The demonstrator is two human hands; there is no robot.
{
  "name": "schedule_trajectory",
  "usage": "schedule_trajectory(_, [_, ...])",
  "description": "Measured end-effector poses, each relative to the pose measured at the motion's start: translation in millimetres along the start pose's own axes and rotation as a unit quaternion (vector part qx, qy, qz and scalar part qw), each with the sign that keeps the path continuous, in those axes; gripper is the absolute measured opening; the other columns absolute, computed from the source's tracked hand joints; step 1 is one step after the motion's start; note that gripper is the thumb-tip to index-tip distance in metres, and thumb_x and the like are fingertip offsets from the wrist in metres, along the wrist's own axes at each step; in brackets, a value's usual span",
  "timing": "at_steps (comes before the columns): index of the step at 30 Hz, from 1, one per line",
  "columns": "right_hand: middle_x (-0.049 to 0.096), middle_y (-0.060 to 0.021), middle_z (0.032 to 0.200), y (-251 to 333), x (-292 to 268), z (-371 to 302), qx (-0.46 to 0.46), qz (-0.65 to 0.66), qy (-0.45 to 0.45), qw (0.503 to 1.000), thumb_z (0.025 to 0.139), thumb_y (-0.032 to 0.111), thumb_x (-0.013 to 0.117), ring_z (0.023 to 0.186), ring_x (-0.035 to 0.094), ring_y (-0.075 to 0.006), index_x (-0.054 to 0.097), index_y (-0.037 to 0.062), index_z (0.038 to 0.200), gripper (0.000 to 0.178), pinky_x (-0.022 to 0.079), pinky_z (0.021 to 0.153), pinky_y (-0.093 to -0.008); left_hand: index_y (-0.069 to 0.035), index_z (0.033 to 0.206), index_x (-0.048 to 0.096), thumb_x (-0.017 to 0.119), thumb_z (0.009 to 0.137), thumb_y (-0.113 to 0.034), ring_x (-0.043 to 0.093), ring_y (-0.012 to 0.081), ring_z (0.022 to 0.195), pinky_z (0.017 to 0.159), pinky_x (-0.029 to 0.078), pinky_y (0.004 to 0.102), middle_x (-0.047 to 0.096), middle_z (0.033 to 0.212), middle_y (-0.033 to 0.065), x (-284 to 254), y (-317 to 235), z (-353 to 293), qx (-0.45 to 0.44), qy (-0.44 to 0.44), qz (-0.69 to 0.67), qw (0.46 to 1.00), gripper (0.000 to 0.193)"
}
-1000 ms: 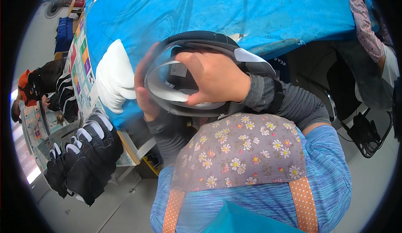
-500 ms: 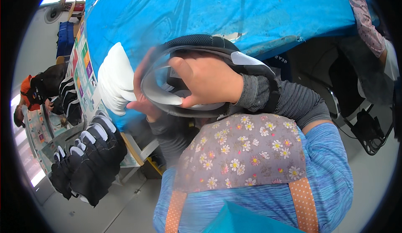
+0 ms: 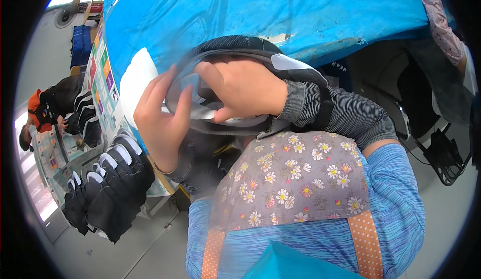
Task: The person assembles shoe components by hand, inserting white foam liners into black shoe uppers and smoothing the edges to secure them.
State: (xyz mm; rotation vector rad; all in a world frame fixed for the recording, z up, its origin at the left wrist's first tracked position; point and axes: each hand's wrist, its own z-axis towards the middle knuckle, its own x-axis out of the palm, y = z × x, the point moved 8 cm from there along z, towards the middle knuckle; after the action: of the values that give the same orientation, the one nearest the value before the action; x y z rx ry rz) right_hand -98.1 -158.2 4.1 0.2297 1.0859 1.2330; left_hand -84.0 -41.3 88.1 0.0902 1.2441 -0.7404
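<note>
One black piece [image 3: 225,43] is spanning the space between a person's flowered apron [image 3: 295,183] and the blue cover [image 3: 325,8], its round opening facing upward. The right hand [image 3: 248,86] is reaching into that opening from the right, its thumb tip lying beside a white strip [image 3: 203,113] inside; its other fingers are mostly hiding within, so whether they are pinching anything cannot be told. The left hand [image 3: 163,116] is hovering or resting at the left rim, blurring slightly, its thumb and fingers spreading apart in a V; whether they are touching the rim is not showing clearly. A white flap [image 3: 293,63] is jutting along the piece's far right side.

Just left of the left hand, white sheets [image 3: 138,78] are lying in a pile on the cover. Below them, black parts [image 3: 117,183] with pale edges are standing in a row. Farther left, a person in orange [image 3: 41,111] is working near striped bundles [image 3: 88,121]. At right, a co-worker's pink sleeve [image 3: 442,23] is hanging beside the cover, and a chair [image 3: 443,158] is standing below it.
</note>
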Motion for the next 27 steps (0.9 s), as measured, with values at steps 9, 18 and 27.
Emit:
schedule_trajectory(9, [0.066,-0.0157,0.084,0,4,5,0.012,0.01,0.024,1.0,0.064,0.036,0.089,0.078,0.07,-0.0327,0.044,-0.0045,0.118,0.081,0.056,0.067,-0.037,-0.003,0.106,0.073,0.073,0.085,-0.012,0.065,0.0244,0.063,0.061,0.05,0.0338,0.071,0.084,0.016,9,15,-3,-0.144,0.006,0.076,0.987,0.023])
schedule_trajectory(18, [0.066,-0.0181,0.085,2,2,-4,0.056,-0.014,-0.019,0.998,0.062,0.036,0.091,0.081,0.069,-0.0339,0.044,-0.0065,0.118,0.084,0.056,0.069,-0.038,-0.002,0.1,0.074,0.071,0.086,-0.01,0.058,0.016,0.059,0.059,0.047,0.0309,0.065,0.069,0.0122,8,26,-1,-0.216,0.021,0.006,0.976,0.016])
schedule_trajectory(27, [0.067,-0.0131,0.083,8,1,-8,0.066,-0.058,-0.012,0.996,0.066,0.039,0.087,0.08,0.069,-0.0278,0.056,-0.0027,0.102,0.064,0.056,0.068,-0.0363,0.0,0.092,0.067,0.067,0.086,-0.016,0.058,0.029,0.058,0.059,0.047,0.0368,0.066,0.075,0.0178,9,32,3,-0.2,0.024,0.076,0.977,0.017])
